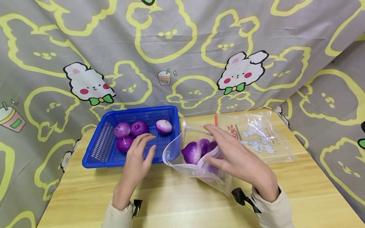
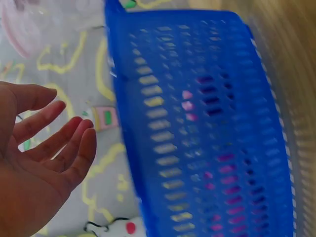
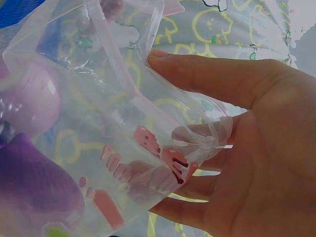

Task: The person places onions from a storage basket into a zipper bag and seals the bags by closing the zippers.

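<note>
Gaping on the table [image 1: 171,202], the clear bag [image 1: 211,181] holds purple onions [image 1: 191,152]; the right hand [image 1: 239,158] touches its rim, thumb and fingers spread. The left hand [image 1: 138,160], fingers parted, hovers over the blue basket [image 1: 104,165].

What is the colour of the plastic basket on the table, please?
The basket is blue; it shows best in the head view.
</note>
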`<state>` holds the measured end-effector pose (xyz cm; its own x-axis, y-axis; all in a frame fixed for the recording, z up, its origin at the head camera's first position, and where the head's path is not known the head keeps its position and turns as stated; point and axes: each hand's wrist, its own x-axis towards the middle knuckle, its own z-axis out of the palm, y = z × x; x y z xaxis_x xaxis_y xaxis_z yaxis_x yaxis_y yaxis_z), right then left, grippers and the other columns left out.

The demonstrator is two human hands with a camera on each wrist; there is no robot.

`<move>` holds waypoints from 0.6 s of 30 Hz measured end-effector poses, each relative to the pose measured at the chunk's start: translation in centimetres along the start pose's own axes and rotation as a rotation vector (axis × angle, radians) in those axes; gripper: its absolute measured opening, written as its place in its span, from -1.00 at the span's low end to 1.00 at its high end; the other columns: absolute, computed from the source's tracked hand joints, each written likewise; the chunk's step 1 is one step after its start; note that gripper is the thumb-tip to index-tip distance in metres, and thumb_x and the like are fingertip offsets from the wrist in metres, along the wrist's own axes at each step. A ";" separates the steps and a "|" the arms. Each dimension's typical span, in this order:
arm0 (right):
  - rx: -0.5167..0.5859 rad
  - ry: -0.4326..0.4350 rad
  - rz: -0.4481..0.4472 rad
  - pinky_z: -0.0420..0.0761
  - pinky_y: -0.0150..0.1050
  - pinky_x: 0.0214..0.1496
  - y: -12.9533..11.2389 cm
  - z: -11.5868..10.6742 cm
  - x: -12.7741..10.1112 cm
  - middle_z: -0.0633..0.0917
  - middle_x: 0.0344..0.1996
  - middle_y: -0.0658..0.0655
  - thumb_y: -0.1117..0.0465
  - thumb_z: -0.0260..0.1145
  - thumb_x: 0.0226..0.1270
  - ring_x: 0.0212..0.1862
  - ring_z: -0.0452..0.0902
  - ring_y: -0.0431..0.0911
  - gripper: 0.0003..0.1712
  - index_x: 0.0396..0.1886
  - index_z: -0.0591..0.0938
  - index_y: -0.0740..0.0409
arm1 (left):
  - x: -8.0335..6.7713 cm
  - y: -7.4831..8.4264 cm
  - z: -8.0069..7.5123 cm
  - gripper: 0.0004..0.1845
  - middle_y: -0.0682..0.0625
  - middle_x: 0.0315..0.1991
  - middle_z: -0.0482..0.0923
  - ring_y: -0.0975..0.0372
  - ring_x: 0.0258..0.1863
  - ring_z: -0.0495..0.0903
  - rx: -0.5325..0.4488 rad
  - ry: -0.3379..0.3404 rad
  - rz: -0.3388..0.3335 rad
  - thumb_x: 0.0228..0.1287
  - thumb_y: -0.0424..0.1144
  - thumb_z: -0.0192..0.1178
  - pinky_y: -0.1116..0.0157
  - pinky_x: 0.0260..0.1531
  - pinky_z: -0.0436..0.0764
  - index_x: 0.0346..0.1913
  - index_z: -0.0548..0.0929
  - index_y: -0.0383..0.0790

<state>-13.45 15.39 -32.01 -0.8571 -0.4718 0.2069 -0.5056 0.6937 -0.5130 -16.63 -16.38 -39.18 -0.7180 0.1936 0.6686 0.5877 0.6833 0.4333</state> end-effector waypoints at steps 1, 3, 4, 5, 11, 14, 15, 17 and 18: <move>-0.002 0.000 -0.002 0.15 0.12 0.49 0.0 0.0 0.0 0.24 0.51 0.08 -0.07 0.43 0.28 0.50 0.13 0.06 0.00 0.57 0.13 0.07 | -0.1 -0.5 0.0 -0.72 -0.20 0.05 0.59 0.02 0.08 0.56 0.011 -0.003 -0.010 0.22 -0.48 0.30 0.10 0.00 0.55 0.01 0.65 -0.36; -0.008 0.003 -0.006 0.15 0.11 0.49 0.0 0.0 0.1 0.25 0.50 0.09 -0.07 0.43 0.28 0.50 0.14 0.05 0.01 0.57 0.13 0.08 | -0.2 -1.3 -0.1 -0.71 -0.21 0.05 0.58 0.01 0.07 0.56 0.031 -0.012 -0.036 0.22 -0.48 0.31 0.07 0.00 0.55 0.01 0.65 -0.37; -0.009 0.005 -0.008 0.15 0.11 0.49 0.0 0.0 0.1 0.25 0.50 0.09 -0.07 0.44 0.28 0.50 0.14 0.05 0.01 0.57 0.13 0.08 | -0.2 -1.8 -0.2 -0.71 -0.21 0.05 0.58 0.00 0.06 0.56 0.040 -0.017 -0.053 0.22 -0.47 0.31 0.05 0.02 0.55 0.02 0.65 -0.37; -0.010 0.006 -0.010 0.16 0.11 0.49 0.0 0.0 0.1 0.25 0.50 0.09 -0.07 0.44 0.28 0.50 0.14 0.05 0.00 0.57 0.13 0.08 | -0.2 -2.2 -0.2 -0.71 -0.21 0.05 0.58 -0.01 0.06 0.56 0.048 -0.022 -0.070 0.22 -0.46 0.31 0.04 0.02 0.54 0.02 0.64 -0.36; 0.010 -0.006 -0.007 0.18 0.11 0.48 0.0 -0.1 0.2 0.24 0.51 0.07 -0.06 0.44 0.28 0.50 0.14 0.06 0.01 0.57 0.12 0.06 | -0.3 -4.4 -1.2 -0.70 -0.22 0.05 0.57 -0.08 0.05 0.54 0.106 -0.038 -0.166 0.23 -0.43 0.33 -0.04 0.03 0.50 0.03 0.64 -0.32; 0.023 -0.019 -0.004 0.17 0.12 0.48 -0.1 0.0 0.2 0.23 0.51 0.07 -0.05 0.44 0.28 0.51 0.12 0.06 0.01 0.58 0.11 0.06 | -0.6 -5.5 -1.7 -0.69 -0.24 0.05 0.56 -0.14 0.07 0.52 0.153 -0.055 -0.194 0.22 -0.42 0.33 -0.11 0.06 0.47 0.04 0.63 -0.32; 0.025 -0.020 -0.004 0.16 0.13 0.48 -0.1 0.0 0.3 0.23 0.52 0.07 -0.05 0.44 0.28 0.51 0.12 0.07 0.01 0.58 0.11 0.07 | -0.7 -5.8 -1.9 -0.69 -0.26 0.05 0.56 -0.16 0.08 0.51 0.166 -0.066 -0.202 0.23 -0.42 0.32 -0.13 0.08 0.46 0.04 0.63 -0.33; 0.022 -0.020 -0.003 0.15 0.12 0.49 -0.1 -0.1 0.3 0.22 0.52 0.07 -0.05 0.44 0.28 0.51 0.11 0.06 0.01 0.58 0.11 0.07 | -0.8 -6.5 -2.1 -0.69 -0.28 0.05 0.55 -0.19 0.08 0.49 0.193 -0.092 -0.216 0.23 -0.41 0.32 -0.17 0.06 0.45 0.04 0.62 -0.35; 0.022 -0.019 -0.003 0.16 0.12 0.49 -0.1 -0.1 0.3 0.23 0.52 0.06 -0.05 0.44 0.28 0.51 0.11 0.06 0.01 0.58 0.11 0.07 | -0.9 -6.8 -2.2 -0.70 -0.30 0.05 0.55 -0.21 0.08 0.49 0.205 -0.106 -0.225 0.24 -0.41 0.31 -0.19 0.06 0.45 0.04 0.62 -0.36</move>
<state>-13.66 15.27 -31.85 -0.8533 -0.4845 0.1927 -0.5060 0.6803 -0.5302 -19.18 -22.80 -41.38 -0.8623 0.0867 0.4989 0.3306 0.8426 0.4250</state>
